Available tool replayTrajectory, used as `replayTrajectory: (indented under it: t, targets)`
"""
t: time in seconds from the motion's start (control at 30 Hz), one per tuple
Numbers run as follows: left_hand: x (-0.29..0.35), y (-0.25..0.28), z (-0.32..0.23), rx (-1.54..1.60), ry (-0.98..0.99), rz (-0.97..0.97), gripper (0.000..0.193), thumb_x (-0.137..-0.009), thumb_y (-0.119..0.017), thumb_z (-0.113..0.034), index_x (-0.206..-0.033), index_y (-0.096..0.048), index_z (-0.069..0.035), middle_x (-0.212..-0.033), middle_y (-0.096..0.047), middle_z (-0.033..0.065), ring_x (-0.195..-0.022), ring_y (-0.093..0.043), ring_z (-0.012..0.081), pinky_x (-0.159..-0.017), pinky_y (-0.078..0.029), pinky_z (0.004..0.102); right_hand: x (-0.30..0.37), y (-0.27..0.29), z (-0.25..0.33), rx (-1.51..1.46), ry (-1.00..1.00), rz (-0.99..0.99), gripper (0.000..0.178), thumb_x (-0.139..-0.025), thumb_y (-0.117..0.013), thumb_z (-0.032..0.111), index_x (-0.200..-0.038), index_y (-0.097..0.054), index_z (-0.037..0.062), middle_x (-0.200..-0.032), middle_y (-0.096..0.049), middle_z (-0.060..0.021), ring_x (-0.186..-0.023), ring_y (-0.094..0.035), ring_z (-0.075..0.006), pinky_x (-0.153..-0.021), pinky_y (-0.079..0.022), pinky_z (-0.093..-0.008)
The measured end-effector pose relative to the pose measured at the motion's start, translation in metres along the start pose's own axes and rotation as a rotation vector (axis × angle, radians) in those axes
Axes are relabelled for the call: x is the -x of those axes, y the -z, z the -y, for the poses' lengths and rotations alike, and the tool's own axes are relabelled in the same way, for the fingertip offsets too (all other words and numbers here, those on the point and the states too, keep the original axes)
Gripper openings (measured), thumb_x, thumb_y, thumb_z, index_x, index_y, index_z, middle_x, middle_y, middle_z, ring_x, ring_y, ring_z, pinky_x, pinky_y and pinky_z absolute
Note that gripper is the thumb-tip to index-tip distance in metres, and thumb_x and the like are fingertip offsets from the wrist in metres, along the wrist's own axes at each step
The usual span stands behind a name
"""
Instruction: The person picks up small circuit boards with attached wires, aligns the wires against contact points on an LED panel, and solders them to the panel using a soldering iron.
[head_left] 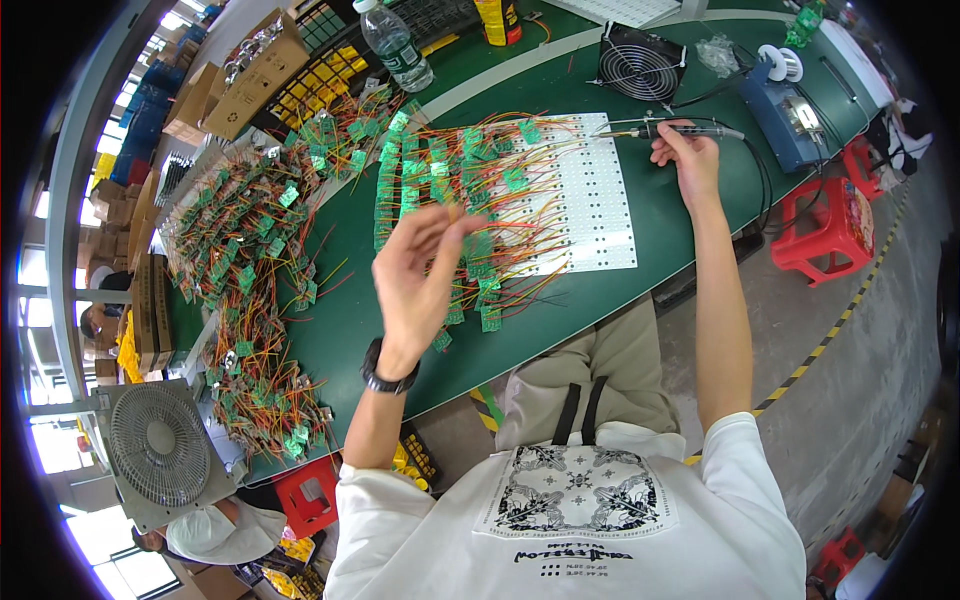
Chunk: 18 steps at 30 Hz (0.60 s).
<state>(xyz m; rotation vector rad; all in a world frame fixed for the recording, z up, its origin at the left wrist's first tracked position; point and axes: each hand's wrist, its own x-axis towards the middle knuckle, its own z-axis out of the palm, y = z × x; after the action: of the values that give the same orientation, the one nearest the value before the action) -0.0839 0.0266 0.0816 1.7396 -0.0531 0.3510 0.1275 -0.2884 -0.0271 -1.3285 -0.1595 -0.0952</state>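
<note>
My right hand (686, 160) grips a soldering iron (700, 130), its tip pointing left over the far right part of a white perforated board (600, 210). Thin red, yellow and black wires (530, 240) reach onto that board from rows of small green circuit boards (412, 170). Above these rows is my left hand (415, 275), with a black watch on its wrist. Its fingers are bent and blurred, so whether anything is between them cannot be made out. A large heap of wired green circuit boards (235, 240) lies to the left.
A blue soldering station (782, 125), a white spool (782, 64) and a black fan (642, 68) stand at the far right. A water bottle (395, 48) is at the back. Red stools (830, 232) and a grey fan (160, 445) flank the green table (420, 385). Another person (225, 530) sits lower left.
</note>
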Motion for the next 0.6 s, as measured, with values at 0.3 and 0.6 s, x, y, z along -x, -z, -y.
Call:
replayTrajectory:
  t: [0.3, 0.6]
  targets:
    - [-0.091, -0.077, 0.011, -0.093, 0.003, 0.159, 0.018, -0.099, -0.055, -0.007, -0.108, -0.059, 0.007, -0.088, -0.070, 0.0117, -0.068, -0.065, 0.0121, -0.061, -0.054, 0.0243, 0.001, 0.001, 0.005, 0.002, -0.011, -0.009, 0.022, -0.087, -0.071, 0.013, -0.097, -0.065, -0.0056, -0.074, -0.066, -0.0114, -0.058, -0.063, -0.0161, -0.053, -0.046, -0.0248]
    - [-0.111, -0.103, 0.070, -0.260, -0.201, 0.219, 0.018, -0.093, -0.059, -0.009, -0.105, -0.063, 0.003, -0.086, -0.072, 0.0100, -0.061, -0.063, 0.0146, -0.060, -0.051, 0.0278, 0.001, 0.000, 0.005, 0.042, -0.014, 0.011, 0.021, -0.087, -0.071, 0.012, -0.098, -0.064, -0.0054, -0.074, -0.066, -0.0117, -0.059, -0.063, -0.0167, -0.054, -0.047, -0.0254]
